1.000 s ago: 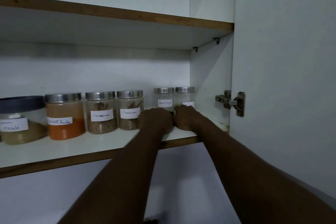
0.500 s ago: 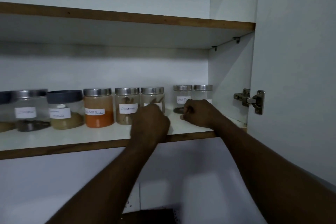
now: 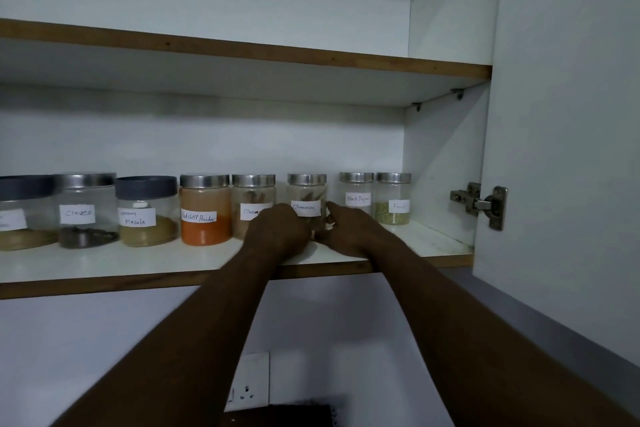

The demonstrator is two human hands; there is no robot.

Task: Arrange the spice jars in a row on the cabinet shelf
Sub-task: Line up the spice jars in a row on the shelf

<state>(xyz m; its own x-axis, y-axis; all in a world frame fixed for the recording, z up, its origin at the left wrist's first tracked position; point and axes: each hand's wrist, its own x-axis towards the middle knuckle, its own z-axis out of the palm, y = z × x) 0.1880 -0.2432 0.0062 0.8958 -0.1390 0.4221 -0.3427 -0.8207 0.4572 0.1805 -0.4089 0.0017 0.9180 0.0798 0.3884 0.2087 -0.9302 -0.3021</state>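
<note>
Several labelled spice jars stand in a row on the lower cabinet shelf [image 3: 138,263]: cloves [image 3: 86,208], garam masala [image 3: 147,211], red chilli powder [image 3: 205,208], two cinnamon jars [image 3: 252,194] [image 3: 306,192], black pepper [image 3: 356,194] and fennel [image 3: 393,199]. My left hand [image 3: 277,230] wraps the lower left of the right-hand cinnamon jar and hides part of the other cinnamon jar's label. My right hand [image 3: 349,232] presses the same jar's right side, one finger raised along the glass. The jar's base is hidden behind both hands.
One more dark-lidded jar [image 3: 20,215] is cut off at the left edge. The upper shelf [image 3: 242,52] hangs above the jars. The open cabinet door [image 3: 561,149] with its hinge [image 3: 485,204] stands at the right. A wall socket [image 3: 249,388] sits below.
Both hands have moved left, from the black pepper and fennel jars to the right-hand cinnamon jar. A small gap now separates the two cinnamon jars. The view has shifted left.
</note>
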